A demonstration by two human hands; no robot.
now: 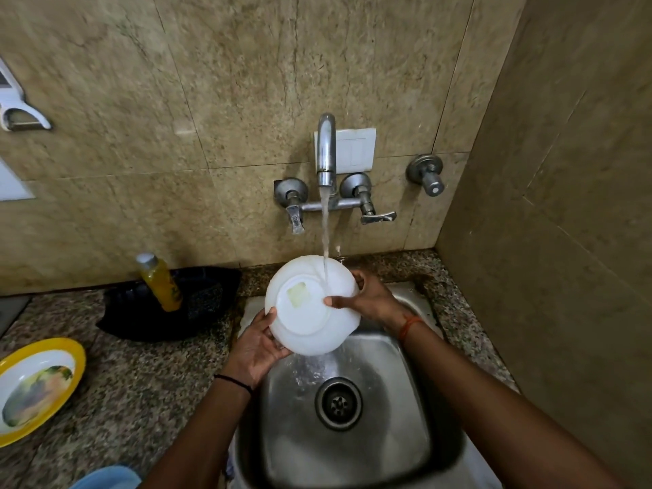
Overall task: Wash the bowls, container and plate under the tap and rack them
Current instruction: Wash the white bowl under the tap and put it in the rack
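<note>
**White bowl under running tap, both hands on it**

White bowl is held over the sink, tilted so its underside and foot ring face the camera. A pale square patch, likely label residue, sits on the base.

Left hand: fingers curled around the lower-left rim, thumb on the outer wall, palm under the bowl. Clamped on the bowl.

Right hand: thumb lies flat across the base on the right side, the other fingers wrap behind the far right rim. Also clamped on the bowl. Orange thread band on the right wrist, black band on the left wrist.

Tap is on. The water stream lands on the upper right of the bowl's underside, just above the right thumb, runs down and spills off the lower edge below the left fingers into the sink. Drain sits below both hands, wet around it.

Left of the left fingers, on the speckled worktop:
- yellow-rimmed plate with a printed picture, tilted, well apart from the sink, at the frame edge
- black tray against the wall, near the sink's back-left corner
- bottle of yellow liquid standing in or against the tray, leaning; cannot tell which
- something blue at the bottom edge, too cropped to identify
</note>
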